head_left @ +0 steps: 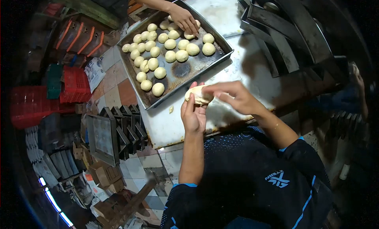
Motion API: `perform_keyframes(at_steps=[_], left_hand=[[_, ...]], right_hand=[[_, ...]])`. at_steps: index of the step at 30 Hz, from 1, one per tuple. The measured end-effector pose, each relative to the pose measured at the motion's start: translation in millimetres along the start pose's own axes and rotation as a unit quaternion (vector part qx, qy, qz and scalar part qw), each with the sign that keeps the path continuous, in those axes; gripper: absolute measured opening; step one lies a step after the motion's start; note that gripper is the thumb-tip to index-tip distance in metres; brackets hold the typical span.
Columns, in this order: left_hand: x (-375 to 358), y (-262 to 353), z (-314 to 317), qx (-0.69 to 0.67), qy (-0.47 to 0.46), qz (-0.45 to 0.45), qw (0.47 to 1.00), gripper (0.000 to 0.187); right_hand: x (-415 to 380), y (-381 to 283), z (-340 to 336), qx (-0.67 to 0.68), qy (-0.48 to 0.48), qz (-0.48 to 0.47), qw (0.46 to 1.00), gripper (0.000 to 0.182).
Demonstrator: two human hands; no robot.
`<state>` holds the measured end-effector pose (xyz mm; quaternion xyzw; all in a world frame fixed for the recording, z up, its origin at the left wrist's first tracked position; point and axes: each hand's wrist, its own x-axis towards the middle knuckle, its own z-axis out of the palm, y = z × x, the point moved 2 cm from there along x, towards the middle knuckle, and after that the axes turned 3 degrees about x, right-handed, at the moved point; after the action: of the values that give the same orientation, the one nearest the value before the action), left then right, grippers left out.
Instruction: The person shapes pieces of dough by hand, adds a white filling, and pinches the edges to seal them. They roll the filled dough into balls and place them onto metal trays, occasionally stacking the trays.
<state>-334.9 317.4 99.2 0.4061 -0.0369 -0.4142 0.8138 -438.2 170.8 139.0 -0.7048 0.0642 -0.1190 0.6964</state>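
Note:
My left hand is closed around a piece of pale dough, holding it above the white worktop near the tray. The dough looks flattened and folded rather than round. From the right, my right hand reaches over with its fingers stretched out, the tips at the dough's right end and slightly blurred. Beyond my hands lies a large metal baking tray with several round dough balls. Another person's hand reaches into its far side and touches a dough ball.
The white worktop carries a small dough scrap. Stacked metal pans stand at the right. Left of the table are more baking pans, red crates and cardboard boxes on the tiled floor.

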Motion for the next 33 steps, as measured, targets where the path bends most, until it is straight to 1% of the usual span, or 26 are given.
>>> perform_keyframes(at_steps=[1,2,4,5,6,7,8,9,10,11,13,14,15,16,18,19,22,23,24,25,26,28,29,30,31,33], left_hand=[[-10.0,8.1,0.3,0.002,0.013,0.018,1.000,0.049],[-19.8,13.9,-1.1,-0.020,-0.005,0.033,0.999,0.050],[-39.8,23.1,-6.8,-0.063,-0.041,0.063,0.995,0.051],[-50.4,23.0,-10.4,-0.038,-0.041,0.067,0.996,0.052],[-61.7,23.9,-13.9,0.002,-0.054,0.093,0.994,0.050],[-73.1,25.3,-15.3,0.135,-0.029,0.147,0.979,0.052],[-84.7,26.6,-17.2,0.265,0.000,0.196,0.944,0.054],[-96.1,25.0,-25.4,0.424,0.048,0.243,0.871,0.065],[-113.0,27.7,-26.5,0.502,0.069,0.317,0.802,0.075],[-132.4,34.3,-28.2,0.502,0.070,0.335,0.794,0.078],[-173.6,54.8,-28.9,0.520,0.066,0.354,0.774,0.085],[-192.1,67.1,-32.2,0.569,0.069,0.378,0.727,0.086],[-212.6,76.4,-32.9,0.398,0.062,0.354,0.844,0.086],[-231.9,81.4,-38.0,0.208,0.052,0.316,0.924,0.087],[-259.7,91.2,-76.8,0.120,-0.018,0.321,0.939,0.085],[-273.8,92.1,-93.6,0.156,-0.017,0.333,0.930,0.084],[-310.4,100.6,-101.6,0.207,0.000,0.444,0.872,0.050],[-319.0,99.8,-105.1,0.240,0.006,0.471,0.849,0.042],[-326.2,98.4,-108.8,0.273,0.013,0.497,0.824,0.033],[-332.9,97.6,-110.2,0.361,0.047,0.528,0.767,0.026],[-338.5,96.8,-109.2,0.415,0.069,0.523,0.741,0.030],[-345.6,93.9,-110.3,0.459,0.165,0.540,0.686,0.039],[-351.7,96.5,-108.4,0.510,0.179,0.518,0.663,0.045],[-359.0,101.1,-103.6,0.559,0.189,0.492,0.639,0.051],[-362.6,106.6,-102.1,0.568,0.144,0.494,0.643,0.062],[-350.0,93.6,-103.8,0.452,0.128,0.526,0.709,0.064]], right_hand=[[-2.0,-0.2,11.2,0.102,0.114,-0.046,0.987,0.026],[-4.5,-6.1,20.8,0.052,0.187,-0.038,0.980,0.027],[-6.9,2.2,40.5,0.065,0.125,0.050,0.989,0.024],[-9.4,12.0,53.5,0.122,0.139,0.049,0.981,0.024],[-11.8,25.4,68.4,0.180,0.151,0.049,0.971,0.024],[-12.4,20.1,85.7,0.236,0.162,0.051,0.957,0.024],[-17.0,10.9,101.9,0.141,0.167,0.009,0.976,0.025],[-24.1,-0.5,118.8,0.046,0.170,-0.034,0.984,0.026],[-31.3,-23.1,137.7,-0.050,0.171,-0.075,0.981,0.028],[-40.5,-46.6,155.9,-0.118,0.149,-0.121,0.974,0.033],[-53.7,-69.0,188.8,-0.216,0.170,-0.220,0.936,0.024],[-58.6,-75.3,204.3,-0.253,0.186,-0.284,0.906,0.019],[-65.6,-84.5,219.6,-0.264,0.191,-0.317,0.891,0.013],[-75.6,-96.7,231.7,-0.277,0.163,-0.349,0.880,0.014],[-94.7,-112.4,253.0,-0.275,0.099,-0.409,0.864,0.016],[-103.0,-121.4,264.3,-0.251,0.083,-0.385,0.884,0.019],[-121.6,-138.9,286.4,-0.176,0.029,-0.135,0.975,0.024],[-125.1,-130.9,293.2,-0.074,-0.027,-0.048,0.996,0.029],[-126.2,-126.3,299.9,0.030,-0.088,0.034,0.995,0.035],[-128.5,-120.1,305.3,0.008,-0.068,-0.033,0.997,0.035],[-130.1,-117.4,312.3,-0.013,-0.047,-0.099,0.994,0.035],[-136.2,-133.2,323.3,-0.133,-0.082,-0.173,0.973,0.035],[-139.4,-141.3,327.9,-0.193,-0.095,-0.208,0.954,0.035],[-143.8,-141.2,331.4,-0.241,-0.071,-0.251,0.935,0.035],[-147.9,-141.3,334.7,-0.288,-0.043,-0.291,0.911,0.035],[-152.5,-140.1,326.4,-0.289,-0.024,-0.309,0.906,0.032]])
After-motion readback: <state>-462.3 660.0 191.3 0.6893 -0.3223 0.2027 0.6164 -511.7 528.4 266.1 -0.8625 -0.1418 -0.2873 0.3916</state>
